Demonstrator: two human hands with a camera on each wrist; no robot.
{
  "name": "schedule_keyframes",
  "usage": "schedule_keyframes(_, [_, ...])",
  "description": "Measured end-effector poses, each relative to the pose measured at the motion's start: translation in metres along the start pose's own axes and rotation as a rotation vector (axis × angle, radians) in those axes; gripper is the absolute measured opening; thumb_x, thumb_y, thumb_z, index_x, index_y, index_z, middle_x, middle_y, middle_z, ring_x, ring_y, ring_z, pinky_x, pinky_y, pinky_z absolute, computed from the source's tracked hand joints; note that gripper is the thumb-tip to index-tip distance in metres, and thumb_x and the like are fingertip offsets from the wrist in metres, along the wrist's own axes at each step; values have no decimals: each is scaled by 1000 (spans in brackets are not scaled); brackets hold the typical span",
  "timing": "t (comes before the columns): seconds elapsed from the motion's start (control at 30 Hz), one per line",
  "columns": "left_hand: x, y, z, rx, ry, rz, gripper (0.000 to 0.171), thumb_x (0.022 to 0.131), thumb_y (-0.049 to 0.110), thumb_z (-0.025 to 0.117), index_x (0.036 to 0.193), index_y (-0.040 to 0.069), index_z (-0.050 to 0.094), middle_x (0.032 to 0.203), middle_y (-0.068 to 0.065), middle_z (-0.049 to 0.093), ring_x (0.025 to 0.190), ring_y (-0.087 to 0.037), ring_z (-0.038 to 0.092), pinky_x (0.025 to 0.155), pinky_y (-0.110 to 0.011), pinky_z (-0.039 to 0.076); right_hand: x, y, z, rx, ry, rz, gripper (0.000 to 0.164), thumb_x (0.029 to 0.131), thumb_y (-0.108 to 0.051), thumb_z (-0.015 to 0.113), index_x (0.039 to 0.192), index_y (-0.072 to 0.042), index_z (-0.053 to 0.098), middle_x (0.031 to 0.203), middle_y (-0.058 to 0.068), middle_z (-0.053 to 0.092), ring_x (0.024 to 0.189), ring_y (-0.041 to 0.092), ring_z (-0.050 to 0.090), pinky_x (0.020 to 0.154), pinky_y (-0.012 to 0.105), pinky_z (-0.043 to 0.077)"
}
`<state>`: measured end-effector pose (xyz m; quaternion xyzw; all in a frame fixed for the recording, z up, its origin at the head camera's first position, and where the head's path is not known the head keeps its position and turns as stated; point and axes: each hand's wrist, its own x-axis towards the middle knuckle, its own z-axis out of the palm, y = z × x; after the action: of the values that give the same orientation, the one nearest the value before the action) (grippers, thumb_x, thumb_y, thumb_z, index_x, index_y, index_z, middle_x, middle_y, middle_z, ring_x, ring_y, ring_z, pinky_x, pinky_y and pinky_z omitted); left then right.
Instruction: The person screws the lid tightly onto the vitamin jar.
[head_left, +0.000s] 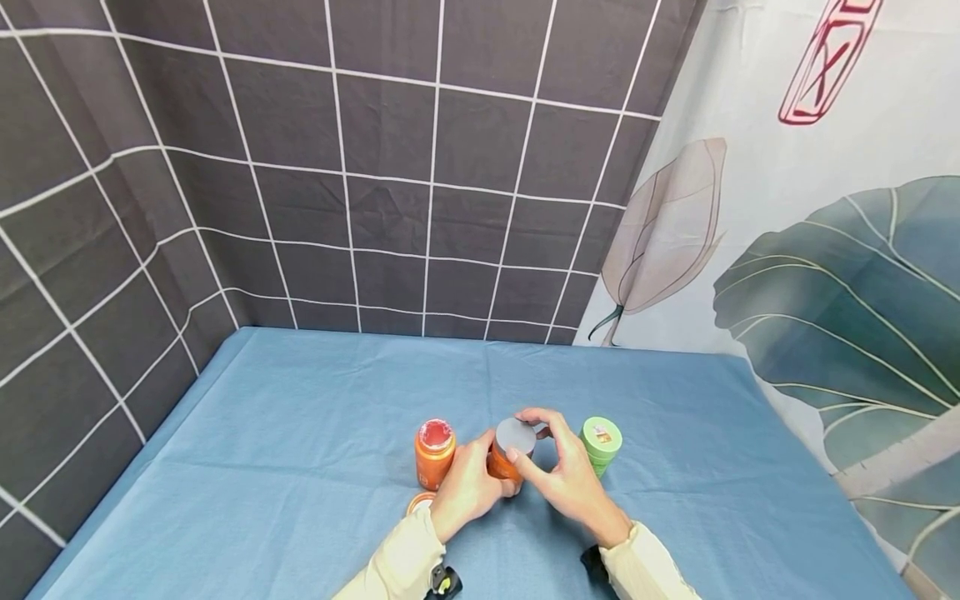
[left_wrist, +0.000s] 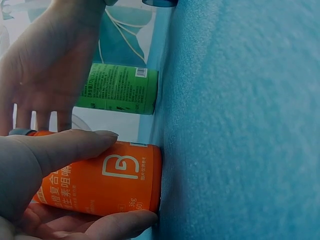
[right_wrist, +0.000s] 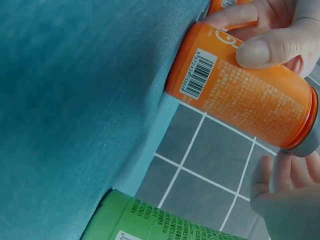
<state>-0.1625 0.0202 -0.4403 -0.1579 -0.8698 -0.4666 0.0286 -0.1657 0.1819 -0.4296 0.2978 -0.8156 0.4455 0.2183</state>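
An orange supplement bottle (head_left: pixel 504 463) with a grey lid (head_left: pixel 515 437) stands upright on the blue cloth. My left hand (head_left: pixel 471 487) grips its body, thumb on one side and fingers round the other. White lettering shows on the label between that hand's thumb and fingers in the left wrist view. At the top, my right hand (head_left: pixel 562 471) holds the grey lid, its thumb on the near side and its fingers on the far side. Toward the right wrist camera the bottle turns a barcode (right_wrist: pixel 198 73).
Left of my hands stands a second orange bottle (head_left: pixel 435 457), uncapped, its mouth showing. An orange-rimmed lid (head_left: pixel 422 502) lies in front of it, partly behind my left wrist. A green bottle (head_left: pixel 601 446) with a pale green lid stands just right of my right hand. Dark tiled-pattern cloth (head_left: pixel 390 200) hangs behind.
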Motion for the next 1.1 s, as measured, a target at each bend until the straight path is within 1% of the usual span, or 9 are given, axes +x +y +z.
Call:
schedule_keyframes(0.1, [-1,0,0,-1,2,-1,48,60,10,80,104,10,59,91,-1,65,76,-13,57,71,-31,47,0,0,1,-6,18,33,44,77,-19,74,113,-11,51,113,0,56,100,13,51,78,31,43])
schedule_keyframes(0.2, [-1,0,0,-6,-1,0,48,61,10,80,104,10,59,91,-1,65,76,-13,57,71,-31,47,0,-2,2,-14,25,58,45,76,-21,75,112,-11,51,112,-2,54,99,12,51,78,29,43])
schedule_keyframes(0.37, [-1,0,0,-10,-6,-5,48,61,12,80,104,11,59,93,-1,65,78,-13,57,72,-31,47,0,-3,2,-30,22,89,50,74,-25,77,114,-11,49,112,-2,53,99,11,50,80,28,42])
schedule_keyframes(0.47, [-1,0,0,-7,-4,-7,48,61,12,80,104,11,60,93,-1,65,78,-13,57,72,-31,47,-1,-3,1,-37,10,107,55,74,-27,76,118,-12,48,115,1,52,101,10,49,82,28,41])
schedule_keyframes(0.57, [-1,1,0,-4,-3,-9,48,61,11,80,104,10,59,92,-1,65,76,-13,57,71,-31,47,-1,-2,-1,-35,-10,78,54,78,-23,72,124,-11,47,119,3,52,105,13,48,82,30,41])
schedule_keyframes(0.67, [0,1,0,-4,-3,-8,48,61,10,80,104,10,59,90,-1,65,74,-12,57,70,-31,47,0,0,-2,-19,-27,16,50,83,-14,65,128,-10,45,123,2,52,110,16,48,84,33,41])
schedule_keyframes(0.83, [1,0,1,-4,-9,-10,49,61,10,80,105,10,59,89,0,64,74,-12,57,70,-31,47,1,2,-2,18,-27,-78,48,83,-3,59,130,-7,45,123,6,55,109,18,50,84,33,40])
schedule_keyframes(0.97, [0,1,1,-1,-14,-23,49,62,10,80,106,9,59,90,0,64,75,-12,57,71,-32,48,1,2,-2,13,-23,-89,47,82,-4,61,127,-8,48,120,6,57,106,17,51,82,32,40])
schedule_keyframes(1.1, [0,1,1,7,-5,-15,49,62,10,79,106,9,59,90,-1,64,74,-12,57,71,-32,48,0,2,-2,4,-22,-59,42,82,-9,64,122,-10,51,118,2,57,103,14,49,81,32,40])
